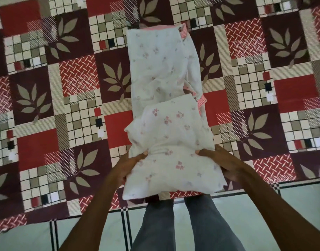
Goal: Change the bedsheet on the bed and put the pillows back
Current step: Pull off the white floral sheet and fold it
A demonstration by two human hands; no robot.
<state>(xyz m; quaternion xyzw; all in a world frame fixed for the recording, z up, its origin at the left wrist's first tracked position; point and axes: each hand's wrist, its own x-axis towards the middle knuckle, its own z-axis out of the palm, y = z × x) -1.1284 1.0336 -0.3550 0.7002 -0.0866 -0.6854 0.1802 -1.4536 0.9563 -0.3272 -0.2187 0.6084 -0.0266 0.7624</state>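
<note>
Both hands, left (127, 164) and right (226, 164), are clamped on opposite sides of the near pillow (171, 151), held over the bedsheet (37, 147) edge, its long axis running away toward the far pillow (161, 67) touching it beyond.

Your bed (46, 98) is spread with a patchwork bedsheet (264, 91) of red, maroon and cream squares with leaf prints, reaching past its near edge. A white floral pillow (161, 69) lies directly on it, mid-bed, lengthwise away from you.
</note>
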